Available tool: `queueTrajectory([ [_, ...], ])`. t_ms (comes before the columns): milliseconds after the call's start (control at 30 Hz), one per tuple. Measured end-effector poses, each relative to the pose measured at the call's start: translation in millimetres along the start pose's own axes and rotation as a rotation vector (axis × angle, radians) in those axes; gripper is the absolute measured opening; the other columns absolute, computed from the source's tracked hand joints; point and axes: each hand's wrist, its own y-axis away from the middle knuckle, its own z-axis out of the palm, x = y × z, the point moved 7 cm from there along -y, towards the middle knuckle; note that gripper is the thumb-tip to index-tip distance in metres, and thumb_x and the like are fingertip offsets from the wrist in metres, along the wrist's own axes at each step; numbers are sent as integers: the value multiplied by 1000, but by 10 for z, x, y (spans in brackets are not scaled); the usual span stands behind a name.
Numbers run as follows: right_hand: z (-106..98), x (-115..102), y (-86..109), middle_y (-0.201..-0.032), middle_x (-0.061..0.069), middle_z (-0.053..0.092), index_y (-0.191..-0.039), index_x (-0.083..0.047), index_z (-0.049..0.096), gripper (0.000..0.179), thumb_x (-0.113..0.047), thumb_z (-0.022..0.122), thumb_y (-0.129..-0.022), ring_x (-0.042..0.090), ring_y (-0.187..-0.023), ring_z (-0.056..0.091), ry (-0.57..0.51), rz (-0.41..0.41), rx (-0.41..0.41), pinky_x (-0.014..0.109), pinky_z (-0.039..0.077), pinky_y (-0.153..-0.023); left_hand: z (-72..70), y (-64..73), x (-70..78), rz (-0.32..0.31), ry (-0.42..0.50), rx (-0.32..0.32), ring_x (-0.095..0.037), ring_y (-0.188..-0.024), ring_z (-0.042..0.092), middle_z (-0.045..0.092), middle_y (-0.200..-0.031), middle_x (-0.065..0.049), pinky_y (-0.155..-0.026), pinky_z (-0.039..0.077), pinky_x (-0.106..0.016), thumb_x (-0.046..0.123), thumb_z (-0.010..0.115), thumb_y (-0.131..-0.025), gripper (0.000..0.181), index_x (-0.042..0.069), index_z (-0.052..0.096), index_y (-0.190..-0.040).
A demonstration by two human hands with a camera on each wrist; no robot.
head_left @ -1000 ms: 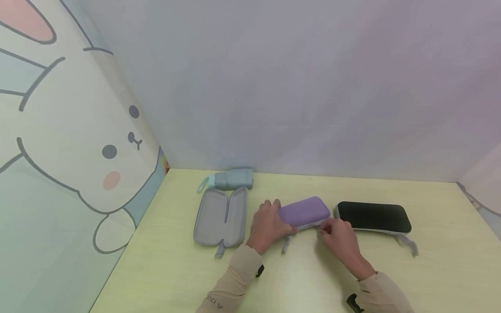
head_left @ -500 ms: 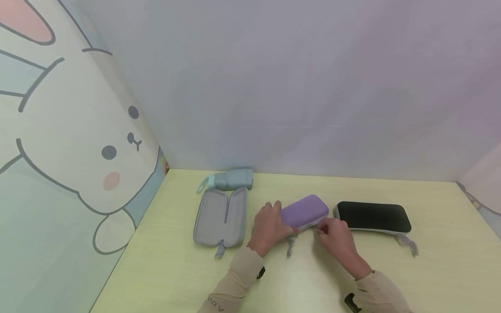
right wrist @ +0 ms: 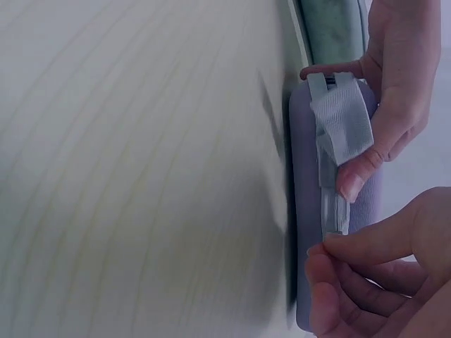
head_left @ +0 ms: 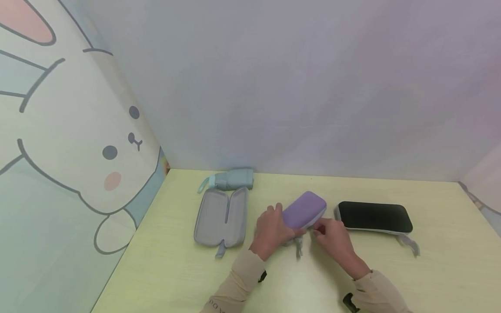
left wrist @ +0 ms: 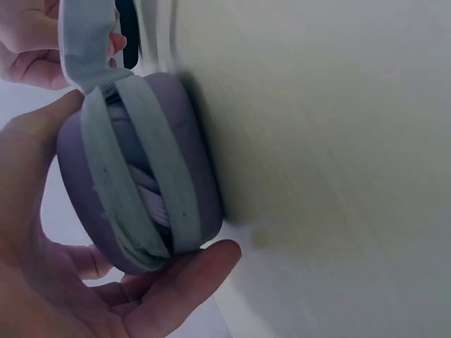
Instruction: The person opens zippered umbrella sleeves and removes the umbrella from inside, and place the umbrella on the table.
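A purple zip case (head_left: 305, 210) with a pale grey zip lies tilted on the table in the head view. My left hand (head_left: 270, 230) grips its left end, thumb along the near side. In the left wrist view the zip tape (left wrist: 165, 155) is parted at that end, and something dark with a whitish cord shows inside. A grey fabric loop (right wrist: 345, 123) hangs from this end. My right hand (head_left: 334, 239) is at the case's near side. Its thumb and forefinger pinch at the zip (right wrist: 335, 211) in the right wrist view; the slider itself is hidden by the fingertips.
To the left lies a grey case (head_left: 211, 217) spread open, with a folded blue-grey umbrella-like pouch (head_left: 233, 179) behind it. A black-topped case (head_left: 373, 217) with a grey strap (head_left: 408, 244) lies right of the purple one. The wall (head_left: 313, 108) stands behind the table.
The purple case has turned counterclockwise, its right end swinging away from me. My left hand has shifted slightly right with it, and my right hand slightly left, staying at the near side.
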Motion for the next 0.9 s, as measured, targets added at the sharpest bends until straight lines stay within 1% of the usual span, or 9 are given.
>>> queueTrajectory([
  [133,25,-49,13,-66,2,64,-74,-2,70,11,8,67,-71,10,-59,52,-12,-28,-16,26,44,-54,-2,20,16,-8,-10,5,-18,-68,54,54,-82,-6,-52,44,-28,72,72,-60,84,5,56,-109],
  [267,30,-65,20,-65,1,64,-72,-3,69,13,9,67,-70,9,-57,51,-8,-47,-11,25,43,-53,1,31,29,-11,-9,15,-16,-64,53,52,-80,-5,-51,43,-27,69,73,-61,81,4,56,-105],
  [400,19,-72,24,-64,0,64,-71,-5,69,15,10,67,-69,9,-57,50,-2,-65,-4,25,43,-53,-14,49,37,-7,32,30,-15,-60,51,49,-78,-4,-48,42,-26,65,76,-60,76,3,54,-97],
  [500,14,-74,18,-65,0,64,-71,-5,69,14,9,67,-69,8,-57,51,3,-75,0,25,44,-53,-40,62,42,-3,72,31,-15,-59,50,48,-78,-5,-47,42,-25,61,78,-62,74,1,53,-96],
  [633,17,-72,14,-64,0,63,-70,-5,69,14,9,67,-70,8,-58,52,10,-78,2,26,44,-54,-58,74,43,-2,93,19,-15,-58,49,46,-79,-5,-47,42,-26,58,78,-62,73,-1,51,-98],
  [900,49,-84,30,-64,-1,63,-71,-5,69,15,10,67,-69,8,-57,50,-13,-74,-23,24,44,-53,-44,89,27,-29,125,-16,-16,-56,48,47,-75,-5,-46,40,-27,53,78,-61,69,1,48,-96],
])
